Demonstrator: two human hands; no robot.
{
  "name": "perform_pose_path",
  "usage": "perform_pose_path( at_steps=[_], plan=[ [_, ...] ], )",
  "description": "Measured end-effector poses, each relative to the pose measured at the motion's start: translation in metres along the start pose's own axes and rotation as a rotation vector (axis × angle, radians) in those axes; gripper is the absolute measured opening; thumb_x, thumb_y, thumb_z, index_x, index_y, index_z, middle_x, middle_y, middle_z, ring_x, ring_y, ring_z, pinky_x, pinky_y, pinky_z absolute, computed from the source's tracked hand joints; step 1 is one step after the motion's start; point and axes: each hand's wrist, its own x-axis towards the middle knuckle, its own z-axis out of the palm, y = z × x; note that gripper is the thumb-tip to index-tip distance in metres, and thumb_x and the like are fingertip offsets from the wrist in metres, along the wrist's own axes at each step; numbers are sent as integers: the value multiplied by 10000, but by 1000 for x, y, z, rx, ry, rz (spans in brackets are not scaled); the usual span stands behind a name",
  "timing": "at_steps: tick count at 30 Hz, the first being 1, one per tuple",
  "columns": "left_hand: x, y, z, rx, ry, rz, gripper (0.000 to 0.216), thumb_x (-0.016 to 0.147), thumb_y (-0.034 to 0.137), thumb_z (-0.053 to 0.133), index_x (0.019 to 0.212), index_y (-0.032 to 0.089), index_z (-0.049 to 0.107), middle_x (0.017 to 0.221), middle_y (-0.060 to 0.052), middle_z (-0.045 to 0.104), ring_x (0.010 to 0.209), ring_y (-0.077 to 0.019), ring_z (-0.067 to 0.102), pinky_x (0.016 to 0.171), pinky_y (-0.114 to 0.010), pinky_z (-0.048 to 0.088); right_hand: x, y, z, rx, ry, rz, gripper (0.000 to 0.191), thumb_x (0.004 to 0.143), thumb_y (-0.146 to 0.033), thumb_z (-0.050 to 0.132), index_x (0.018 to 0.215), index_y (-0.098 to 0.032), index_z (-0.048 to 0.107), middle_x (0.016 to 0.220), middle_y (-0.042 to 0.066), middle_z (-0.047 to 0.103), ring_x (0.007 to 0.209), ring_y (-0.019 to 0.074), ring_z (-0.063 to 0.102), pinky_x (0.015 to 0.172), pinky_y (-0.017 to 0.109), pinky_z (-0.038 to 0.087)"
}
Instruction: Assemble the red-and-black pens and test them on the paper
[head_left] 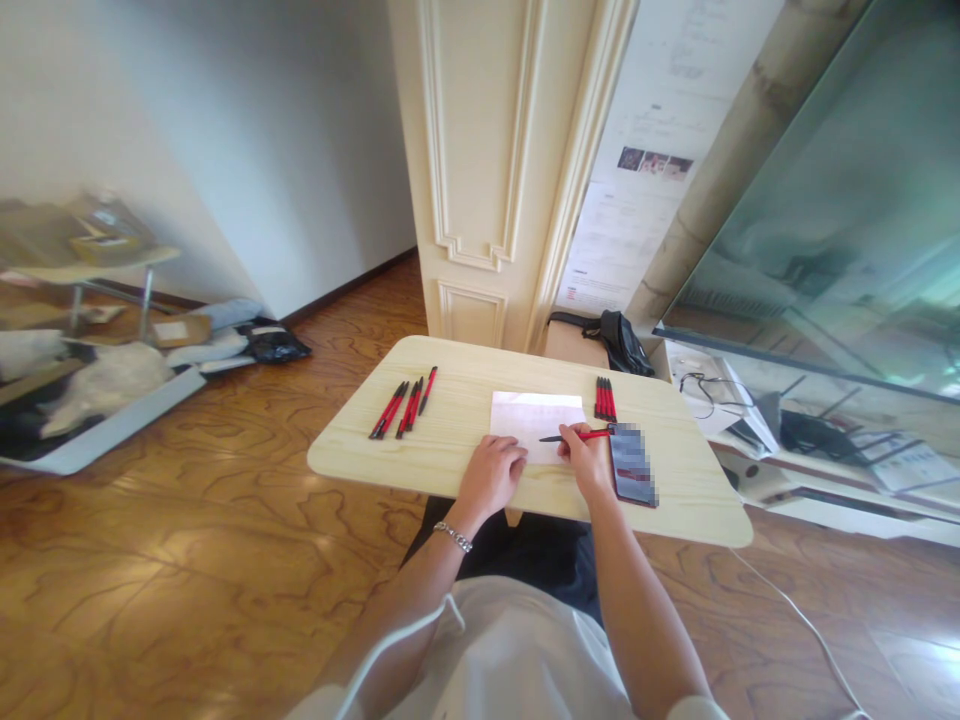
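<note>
Pale table (690,480): paper (536,410), phone (632,475), pens (409,407)
Paper lies beneath and left of the right hand's (583,458) grip, phone just right, loose pens well left, a pen row (604,398) beyond.

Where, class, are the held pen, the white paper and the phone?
Held pen (598,433): head view, on its red barrel.
White paper (535,420): head view, near its middle.
Phone (631,467): head view, on the middle of its screen.

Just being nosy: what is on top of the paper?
The left hand lies on the near left corner of the paper; the right hand, at the right edge, holds a pen over it. The paper beneath the hands is covered, so I can't see it.
</note>
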Motion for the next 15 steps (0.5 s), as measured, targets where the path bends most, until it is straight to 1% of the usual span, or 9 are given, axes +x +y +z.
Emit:
perform_pose_path(
  at_steps=[2, 4, 7, 9, 15],
  plan=[
    [0, 0, 0, 4, -4, -1, 195, 880, 214, 527, 955, 237, 706, 1047, -65, 660, 987, -217, 564, 915, -407, 440, 0, 3, 1, -44, -53, 51, 277, 712, -453, 633, 734, -178, 614, 517, -7, 590, 455, 123, 512, 441, 238, 365],
    [0, 1, -1, 7, -7, 2, 195, 879, 214, 529, 959, 237, 705, 1040, -66, 663, 980, -219, 565, 913, -408, 440, 0, 5, 3, -141, -76, 44, 265, 702, -436, 625, 734, -173, 633, 548, 8, 618, 497, 142, 550, 478, 251, 397],
    [0, 1, -2, 13, -10, 6, 196, 882, 219, 524, 958, 230, 705, 1041, -71, 664, 970, -218, 567, 913, -408, 437, -1, 8, 4, -341, -20, -33, 203, 656, -376, 657, 706, -179, 639, 552, 5, 632, 530, 156, 569, 518, 258, 408],
    [0, 1, -1, 12, -7, 2, 194, 881, 217, 526, 958, 229, 704, 1039, -71, 663, 973, -218, 567, 915, -404, 436, -2, 11, 5, -427, 28, -50, 175, 657, -357, 643, 704, -189, 643, 559, 1, 641, 537, 162, 575, 527, 260, 405],
    [1, 1, 0, 3, -13, 8, 186, 868, 209, 548, 965, 238, 705, 1030, -65, 663, 979, -221, 563, 916, -405, 433, -4, 13, 7, -524, 6, -86, 165, 690, -361, 600, 695, -202, 643, 595, 7, 654, 568, 170, 580, 546, 265, 404]
  ],
)
